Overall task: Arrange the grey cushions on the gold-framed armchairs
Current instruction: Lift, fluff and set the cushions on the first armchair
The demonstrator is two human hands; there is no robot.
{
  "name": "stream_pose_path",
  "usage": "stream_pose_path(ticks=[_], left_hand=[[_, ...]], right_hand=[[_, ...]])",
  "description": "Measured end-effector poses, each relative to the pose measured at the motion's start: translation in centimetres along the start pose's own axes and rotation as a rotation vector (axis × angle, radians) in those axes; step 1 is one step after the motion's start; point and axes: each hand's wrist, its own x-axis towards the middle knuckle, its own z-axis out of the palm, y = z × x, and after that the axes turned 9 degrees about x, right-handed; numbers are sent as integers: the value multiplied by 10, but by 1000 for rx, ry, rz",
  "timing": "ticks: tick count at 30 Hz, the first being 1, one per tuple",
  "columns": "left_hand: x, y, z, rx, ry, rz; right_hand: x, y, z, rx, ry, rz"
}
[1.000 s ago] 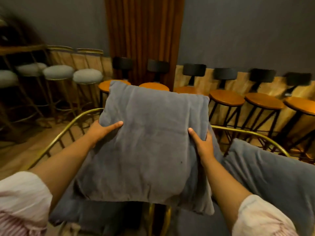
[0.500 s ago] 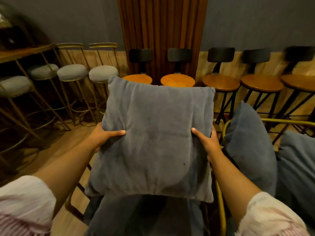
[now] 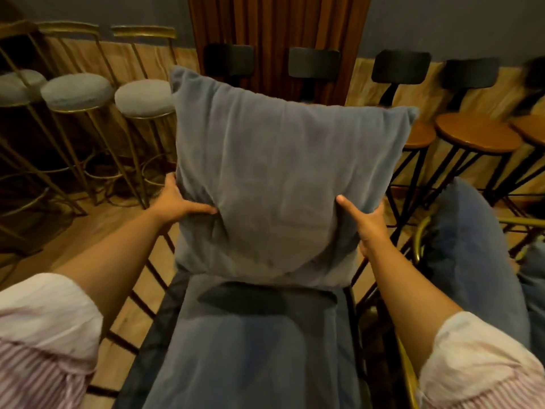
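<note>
A square grey cushion [image 3: 274, 172] stands upright at the back of an armchair, its lower edge on the grey seat cushion [image 3: 250, 349]. My left hand [image 3: 177, 202] grips its lower left side, thumb pressed into the fabric. My right hand [image 3: 364, 219] holds its lower right side, thumb on the front. The chair's dark slatted side frame [image 3: 141, 293] shows on the left. On the right stands a second armchair with a gold frame [image 3: 418, 240] and another grey cushion [image 3: 472, 255] upright on it.
Grey-topped gold bar stools [image 3: 144, 97] line the wall at the left. Wooden-seat stools with black backs [image 3: 477, 137] stand at the back right. A brown curtain [image 3: 277, 39] hangs behind. The floor at the left is wooden.
The view has swung left and down onto this armchair. The cushion has gone down from mid-air until its lower edge rests on the seat. Both hands have kept their hold on its sides.
</note>
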Motion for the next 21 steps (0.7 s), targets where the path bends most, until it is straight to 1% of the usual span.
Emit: stream_pose_path(ticks=[4, 7, 12, 17, 21], left_hand=[[52, -13, 32, -40, 57, -25], [81, -36, 53, -69, 80, -49], [107, -88, 87, -84, 45, -94], [113, -137, 108, -16, -52, -190], [118, -146, 110, -36, 38, -180]], right_hand=[[43, 30, 10, -33, 63, -81], [61, 63, 12, -55, 81, -87], [66, 120, 9, -70, 90, -30], [59, 174, 1, -130, 45, 57], [68, 175, 9, -172, 60, 37]])
